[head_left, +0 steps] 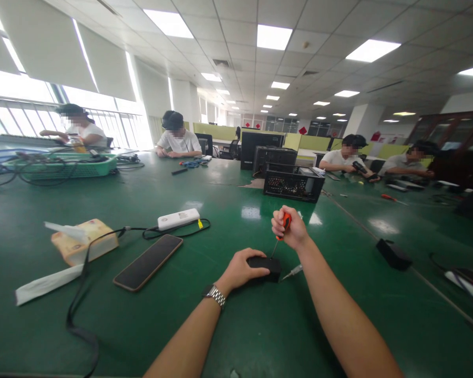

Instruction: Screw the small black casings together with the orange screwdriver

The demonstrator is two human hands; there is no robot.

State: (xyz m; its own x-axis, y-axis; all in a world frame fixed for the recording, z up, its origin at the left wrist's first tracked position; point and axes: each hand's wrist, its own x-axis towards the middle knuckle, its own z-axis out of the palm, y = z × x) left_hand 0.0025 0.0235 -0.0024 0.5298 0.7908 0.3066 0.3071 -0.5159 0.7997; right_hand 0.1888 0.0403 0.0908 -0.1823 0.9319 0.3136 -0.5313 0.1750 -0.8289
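Under the lit ceiling panels of an open-plan office, a glossy green worktop (220, 336) carries a small black oblong box (274, 270), gripped by the left hand (239, 269) between thumb and fingers. The right hand (294, 229) is wrapped round an orange-and-black-handled screwdriver (287, 220), its thin shaft slanting down to the box — a slip at that tilt could send the tip into the left fingers, while a loose grip could let the box swivel against the slim grey-handled screwdriver (295, 271) beside it.
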